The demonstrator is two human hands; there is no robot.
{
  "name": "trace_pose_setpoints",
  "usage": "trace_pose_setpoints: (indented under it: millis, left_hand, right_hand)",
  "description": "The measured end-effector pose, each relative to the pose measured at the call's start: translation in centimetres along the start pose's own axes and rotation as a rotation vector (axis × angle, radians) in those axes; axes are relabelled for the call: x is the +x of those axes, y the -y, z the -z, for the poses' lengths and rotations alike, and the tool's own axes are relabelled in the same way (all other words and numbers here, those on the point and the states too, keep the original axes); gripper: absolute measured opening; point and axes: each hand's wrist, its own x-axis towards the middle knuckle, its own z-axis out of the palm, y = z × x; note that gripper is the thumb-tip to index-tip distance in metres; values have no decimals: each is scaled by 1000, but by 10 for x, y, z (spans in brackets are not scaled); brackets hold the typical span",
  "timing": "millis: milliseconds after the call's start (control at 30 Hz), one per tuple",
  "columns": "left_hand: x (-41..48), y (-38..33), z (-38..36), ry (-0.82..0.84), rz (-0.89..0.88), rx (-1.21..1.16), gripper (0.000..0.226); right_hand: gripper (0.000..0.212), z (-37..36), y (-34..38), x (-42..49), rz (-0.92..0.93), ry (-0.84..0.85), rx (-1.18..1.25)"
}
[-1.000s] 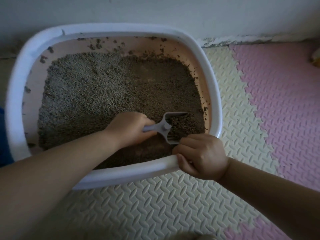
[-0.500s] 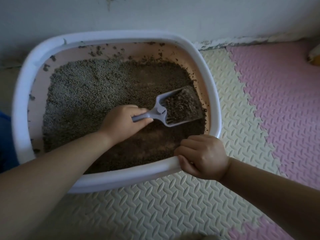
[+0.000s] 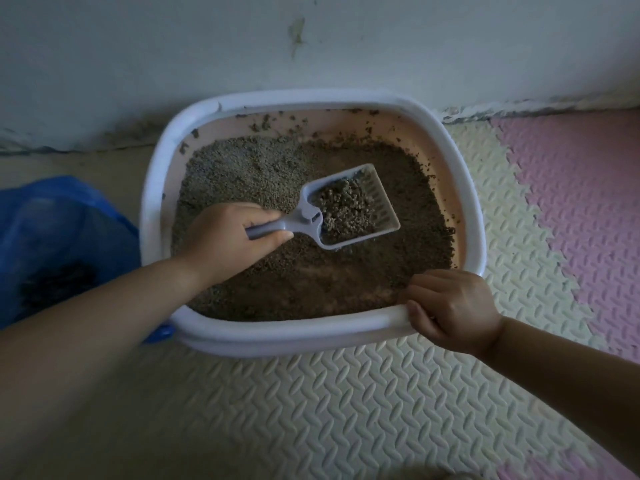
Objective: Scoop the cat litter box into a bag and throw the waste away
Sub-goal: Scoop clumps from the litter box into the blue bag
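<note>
Our left hand [image 3: 231, 241] clamps the slotted plastic scoop [image 3: 349, 207], its clumpy grey load pointing right and away, while our right hand [image 3: 450, 308] grips the smooth box [image 3: 294, 332] rim.

Left hand [image 3: 232, 240] lifts loaded scoop [image 3: 349, 209]; right hand [image 3: 453, 308] grips litter box [image 3: 294, 332].

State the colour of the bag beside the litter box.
Blue bag, seen in the head view, left of the litter box.
</note>
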Motion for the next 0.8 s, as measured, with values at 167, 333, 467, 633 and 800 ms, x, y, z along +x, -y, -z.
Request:
trace_pose_setpoints:
  millis: [167, 333, 467, 633, 800]
  left_hand:
    - [-7, 5, 18, -51, 3, 20, 50]
    - [-13, 9, 27, -52, 3, 26, 63]
    - [-17, 11, 27, -44, -12, 41, 58]
    - [-19, 14, 30, -29, -13, 38, 61]
    - [-20, 16, 31, -20, -39, 93, 57]
  right_hand:
    - [45, 0, 1, 0, 2, -15, -4]
    - [47, -1, -1, -1, 7, 1, -9]
    - [48, -2, -2, -2, 10, 5, -19]
    - [46, -2, -2, -1, 24, 2, -28]
    - [47, -2, -2, -1, 20, 6, -13]
